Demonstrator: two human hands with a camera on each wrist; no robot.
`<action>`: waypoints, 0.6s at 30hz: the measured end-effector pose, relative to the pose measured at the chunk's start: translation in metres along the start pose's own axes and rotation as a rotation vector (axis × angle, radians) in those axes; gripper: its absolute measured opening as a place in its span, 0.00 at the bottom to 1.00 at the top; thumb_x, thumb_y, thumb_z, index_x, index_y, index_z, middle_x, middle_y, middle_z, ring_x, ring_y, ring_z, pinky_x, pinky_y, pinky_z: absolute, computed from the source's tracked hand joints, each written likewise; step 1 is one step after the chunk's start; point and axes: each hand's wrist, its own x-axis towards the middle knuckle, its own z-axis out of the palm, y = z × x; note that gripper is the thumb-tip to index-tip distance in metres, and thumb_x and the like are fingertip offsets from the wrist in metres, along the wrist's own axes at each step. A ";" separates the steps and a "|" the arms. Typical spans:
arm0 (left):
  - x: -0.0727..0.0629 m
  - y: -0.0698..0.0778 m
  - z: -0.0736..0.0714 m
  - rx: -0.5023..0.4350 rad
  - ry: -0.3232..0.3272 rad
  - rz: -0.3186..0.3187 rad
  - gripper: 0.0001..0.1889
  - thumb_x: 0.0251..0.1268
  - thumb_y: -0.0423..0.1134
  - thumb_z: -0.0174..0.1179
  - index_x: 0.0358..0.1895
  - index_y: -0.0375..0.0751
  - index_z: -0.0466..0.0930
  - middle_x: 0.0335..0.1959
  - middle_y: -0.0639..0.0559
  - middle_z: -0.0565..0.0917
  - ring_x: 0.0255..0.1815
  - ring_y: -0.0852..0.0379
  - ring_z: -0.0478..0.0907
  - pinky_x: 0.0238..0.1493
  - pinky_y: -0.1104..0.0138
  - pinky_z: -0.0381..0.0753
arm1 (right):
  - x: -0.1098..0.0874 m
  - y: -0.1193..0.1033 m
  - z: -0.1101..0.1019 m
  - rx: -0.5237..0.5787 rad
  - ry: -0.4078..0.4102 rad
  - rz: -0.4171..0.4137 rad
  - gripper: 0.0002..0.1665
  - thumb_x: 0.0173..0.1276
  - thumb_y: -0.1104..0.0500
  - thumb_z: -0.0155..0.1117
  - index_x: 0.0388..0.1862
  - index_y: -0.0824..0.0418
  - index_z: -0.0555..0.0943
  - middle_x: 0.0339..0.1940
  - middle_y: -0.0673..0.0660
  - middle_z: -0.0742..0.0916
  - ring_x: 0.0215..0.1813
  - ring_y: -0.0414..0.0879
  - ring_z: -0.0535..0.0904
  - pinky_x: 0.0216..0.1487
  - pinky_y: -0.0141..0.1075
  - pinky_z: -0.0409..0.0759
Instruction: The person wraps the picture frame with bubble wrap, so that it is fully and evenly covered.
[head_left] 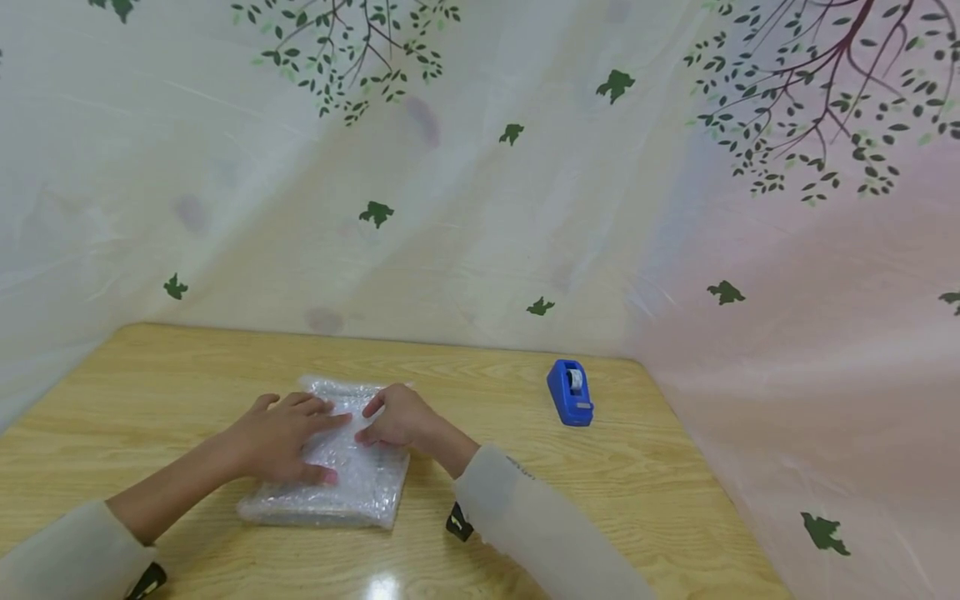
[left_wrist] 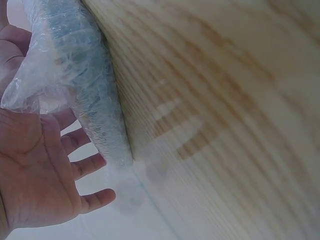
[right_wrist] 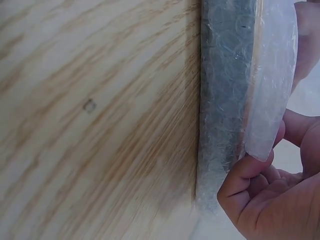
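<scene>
A flat package in clear bubble wrap [head_left: 356, 496] lies on the wooden table in the head view. My left hand [head_left: 281, 442] rests on its left part with fingers spread. In the left wrist view, that hand's palm [left_wrist: 40, 170] shows beside the package's wrapped edge [left_wrist: 87, 65]. On the upper right part of the package, my right hand [head_left: 401, 417] pinches the wrap. The right wrist view shows thumb and bent fingers of the right hand [right_wrist: 275, 195] at the corner of a loose bubble wrap flap [right_wrist: 272, 80]. What the wrap encloses is hidden.
A blue tape dispenser [head_left: 572, 408] with a roll in it stands at the back right of the wooden table [head_left: 637, 508]. Behind the table hangs a pale curtain [head_left: 465, 233] printed with leaves and branches, which also runs along the right side.
</scene>
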 end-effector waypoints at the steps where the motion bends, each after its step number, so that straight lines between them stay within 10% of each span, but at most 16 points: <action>1: 0.000 0.000 0.000 0.001 -0.001 0.000 0.46 0.55 0.78 0.59 0.71 0.49 0.76 0.68 0.38 0.76 0.71 0.30 0.67 0.60 0.25 0.62 | 0.000 0.000 0.000 -0.023 0.007 -0.006 0.17 0.55 0.64 0.82 0.41 0.62 0.85 0.28 0.51 0.85 0.28 0.43 0.80 0.31 0.31 0.79; 18: -0.001 -0.001 0.003 0.014 0.013 0.003 0.47 0.55 0.79 0.57 0.71 0.50 0.76 0.68 0.38 0.76 0.70 0.30 0.68 0.59 0.25 0.63 | -0.004 -0.001 0.003 -0.171 0.037 -0.023 0.24 0.51 0.55 0.86 0.45 0.58 0.85 0.33 0.46 0.86 0.38 0.39 0.78 0.46 0.33 0.78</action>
